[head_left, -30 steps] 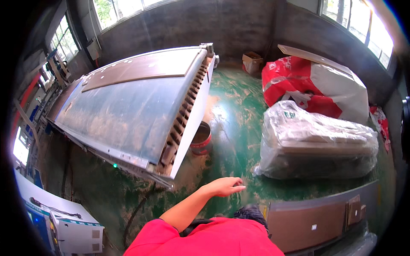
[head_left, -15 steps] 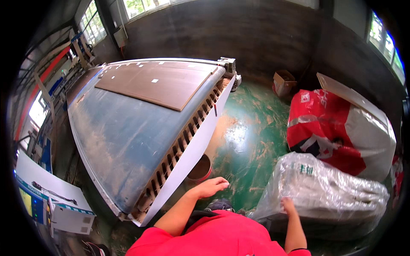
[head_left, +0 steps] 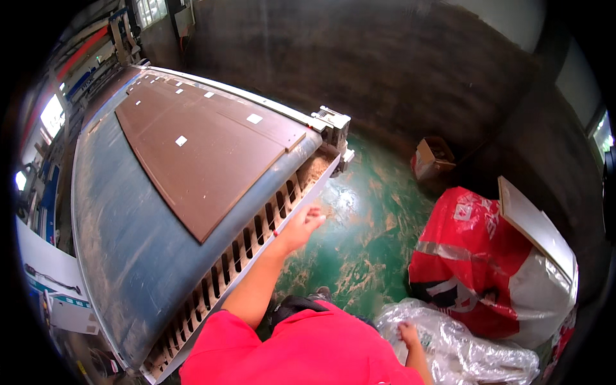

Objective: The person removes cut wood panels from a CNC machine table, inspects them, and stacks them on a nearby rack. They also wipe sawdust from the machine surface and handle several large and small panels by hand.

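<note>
My left hand (head_left: 300,229) hangs in the air beside the slotted near edge of a long belt table (head_left: 115,237), its fingers loosely bent and apart with nothing in them. Brown panels (head_left: 192,154) bearing small white labels lie flat on the grey-blue belt, beyond that hand. My right hand (head_left: 407,333) is low on the right, in front of a bundle in clear plastic wrap (head_left: 462,350). Its fingers look loosely curled and apart, and no held object shows. Whether it touches the wrap I cannot tell.
A large red and white wrapped stack (head_left: 459,256) stands at the right, with a pale board (head_left: 536,221) on it. Further back is an open cardboard box (head_left: 431,159) near the dark wall. Sawdust streaks the green floor (head_left: 353,256). A white machine cabinet (head_left: 70,311) stands at left.
I have moved forward along the table, and the panels and the red stack appear closer. My left hand is higher in view, near the table's end. My right hand is lower and further left.
</note>
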A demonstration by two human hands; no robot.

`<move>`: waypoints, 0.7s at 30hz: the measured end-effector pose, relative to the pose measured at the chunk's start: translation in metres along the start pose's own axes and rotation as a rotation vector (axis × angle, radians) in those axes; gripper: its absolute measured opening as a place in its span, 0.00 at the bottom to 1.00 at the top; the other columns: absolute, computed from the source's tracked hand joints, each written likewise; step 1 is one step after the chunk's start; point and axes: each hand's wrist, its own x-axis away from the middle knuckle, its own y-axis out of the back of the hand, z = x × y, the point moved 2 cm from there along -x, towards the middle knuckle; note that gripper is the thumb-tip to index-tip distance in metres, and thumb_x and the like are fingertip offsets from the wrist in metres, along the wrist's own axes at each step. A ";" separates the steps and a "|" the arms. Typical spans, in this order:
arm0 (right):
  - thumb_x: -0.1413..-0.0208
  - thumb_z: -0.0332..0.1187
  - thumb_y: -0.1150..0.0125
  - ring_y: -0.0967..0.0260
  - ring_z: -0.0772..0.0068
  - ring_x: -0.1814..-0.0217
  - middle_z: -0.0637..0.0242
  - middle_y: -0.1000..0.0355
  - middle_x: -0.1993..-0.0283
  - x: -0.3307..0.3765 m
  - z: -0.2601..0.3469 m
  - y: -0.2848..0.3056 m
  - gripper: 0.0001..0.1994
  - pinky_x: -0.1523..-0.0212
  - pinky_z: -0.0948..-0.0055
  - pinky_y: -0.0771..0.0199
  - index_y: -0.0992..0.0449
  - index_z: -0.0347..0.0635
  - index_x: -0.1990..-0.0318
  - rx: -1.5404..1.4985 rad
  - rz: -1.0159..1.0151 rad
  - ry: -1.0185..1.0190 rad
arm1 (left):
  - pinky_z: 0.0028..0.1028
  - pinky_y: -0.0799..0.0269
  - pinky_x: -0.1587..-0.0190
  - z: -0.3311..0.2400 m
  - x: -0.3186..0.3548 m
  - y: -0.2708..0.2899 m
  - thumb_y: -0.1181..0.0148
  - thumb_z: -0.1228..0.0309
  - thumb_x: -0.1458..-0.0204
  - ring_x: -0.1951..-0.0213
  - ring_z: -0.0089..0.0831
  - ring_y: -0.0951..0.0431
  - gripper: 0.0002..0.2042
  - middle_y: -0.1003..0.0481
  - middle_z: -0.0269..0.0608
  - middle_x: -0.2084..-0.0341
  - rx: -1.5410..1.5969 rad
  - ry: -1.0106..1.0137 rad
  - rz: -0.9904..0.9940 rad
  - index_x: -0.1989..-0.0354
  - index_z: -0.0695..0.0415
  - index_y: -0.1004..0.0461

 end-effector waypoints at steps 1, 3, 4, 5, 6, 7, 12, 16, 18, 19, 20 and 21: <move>0.42 0.39 0.44 0.28 0.68 0.73 0.61 0.24 0.67 0.000 0.005 0.000 0.13 0.76 0.66 0.27 0.23 0.39 0.57 -0.101 -0.006 -0.116 | 0.33 0.29 0.48 -0.015 -0.033 0.006 0.41 0.59 0.41 0.52 0.34 0.25 0.24 0.30 0.50 0.46 -0.030 0.004 -0.052 0.41 0.61 0.34; 0.43 0.38 0.45 0.29 0.67 0.75 0.59 0.25 0.69 -0.041 -0.063 0.001 0.12 0.79 0.67 0.30 0.24 0.37 0.62 -0.284 0.021 -0.274 | 0.34 0.29 0.48 -0.028 -0.098 0.012 0.40 0.58 0.42 0.53 0.35 0.25 0.25 0.31 0.52 0.46 -0.105 -0.016 -0.161 0.41 0.61 0.34; 0.43 0.38 0.46 0.29 0.66 0.75 0.60 0.26 0.71 -0.091 -0.137 0.004 0.11 0.80 0.66 0.31 0.25 0.38 0.65 -0.345 0.075 -0.308 | 0.34 0.29 0.48 -0.035 -0.128 0.020 0.39 0.58 0.43 0.53 0.36 0.25 0.26 0.31 0.53 0.46 -0.128 -0.032 -0.228 0.41 0.61 0.35; 0.43 0.38 0.46 0.30 0.66 0.76 0.60 0.26 0.71 -0.101 -0.101 -0.005 0.11 0.80 0.66 0.31 0.25 0.38 0.66 -0.317 0.099 -0.371 | 0.35 0.29 0.47 -0.042 -0.151 0.030 0.39 0.56 0.43 0.53 0.38 0.25 0.27 0.32 0.55 0.47 -0.211 -0.016 -0.332 0.41 0.62 0.35; 0.43 0.38 0.46 0.30 0.66 0.76 0.60 0.26 0.72 -0.111 -0.048 -0.005 0.11 0.80 0.65 0.31 0.25 0.38 0.67 -0.284 0.095 -0.410 | 0.37 0.30 0.46 -0.040 -0.176 0.043 0.40 0.55 0.43 0.53 0.39 0.26 0.29 0.32 0.56 0.47 -0.223 -0.027 -0.401 0.41 0.63 0.36; 0.43 0.37 0.47 0.30 0.66 0.76 0.60 0.26 0.73 -0.125 -0.003 -0.001 0.11 0.80 0.65 0.31 0.26 0.39 0.68 -0.267 0.100 -0.420 | 0.38 0.32 0.44 -0.038 -0.201 0.056 0.39 0.54 0.44 0.49 0.42 0.28 0.30 0.34 0.57 0.46 -0.291 0.010 -0.473 0.40 0.63 0.36; 0.44 0.36 0.47 0.31 0.65 0.78 0.61 0.28 0.76 -0.278 0.155 0.048 0.11 0.80 0.63 0.32 0.27 0.39 0.72 -0.140 0.200 -0.265 | 0.43 0.41 0.35 -0.021 -0.298 0.114 0.43 0.48 0.45 0.35 0.51 0.39 0.34 0.40 0.58 0.37 -0.594 0.262 -0.830 0.37 0.61 0.38; 0.45 0.35 0.48 0.32 0.64 0.80 0.61 0.29 0.78 -0.471 0.256 0.148 0.11 0.80 0.62 0.33 0.27 0.40 0.76 -0.004 0.236 0.038 | 0.45 0.45 0.32 -0.029 -0.343 0.140 0.46 0.44 0.45 0.32 0.51 0.45 0.37 0.43 0.55 0.34 -0.713 0.556 -0.955 0.34 0.59 0.40; 0.45 0.34 0.50 0.33 0.64 0.82 0.62 0.31 0.82 -0.566 0.368 0.187 0.12 0.81 0.63 0.34 0.29 0.42 0.80 0.044 0.252 0.381 | 0.46 0.46 0.32 -0.035 -0.361 0.141 0.47 0.44 0.44 0.32 0.51 0.45 0.37 0.43 0.54 0.33 -0.743 0.715 -0.977 0.33 0.58 0.41; 0.46 0.33 0.51 0.33 0.64 0.83 0.62 0.32 0.85 -0.585 0.470 0.191 0.13 0.83 0.64 0.35 0.31 0.43 0.82 0.056 0.272 0.542 | 0.46 0.48 0.31 -0.041 -0.367 0.139 0.48 0.44 0.44 0.32 0.50 0.45 0.37 0.42 0.53 0.33 -0.742 0.799 -0.966 0.33 0.58 0.41; 0.44 0.33 0.52 0.34 0.66 0.84 0.63 0.32 0.85 -0.588 0.561 0.195 0.14 0.84 0.66 0.36 0.31 0.43 0.81 0.181 0.170 0.750 | 0.46 0.49 0.31 -0.043 -0.373 0.136 0.48 0.44 0.44 0.32 0.50 0.45 0.37 0.42 0.53 0.33 -0.734 0.880 -0.947 0.32 0.58 0.41; 0.43 0.32 0.53 0.37 0.71 0.85 0.65 0.33 0.84 -0.615 0.628 0.188 0.12 0.83 0.71 0.36 0.32 0.43 0.79 -0.054 0.207 0.616 | 0.45 0.51 0.31 -0.039 -0.377 0.138 0.49 0.44 0.44 0.33 0.48 0.43 0.35 0.39 0.53 0.35 -0.811 0.906 -0.957 0.35 0.58 0.36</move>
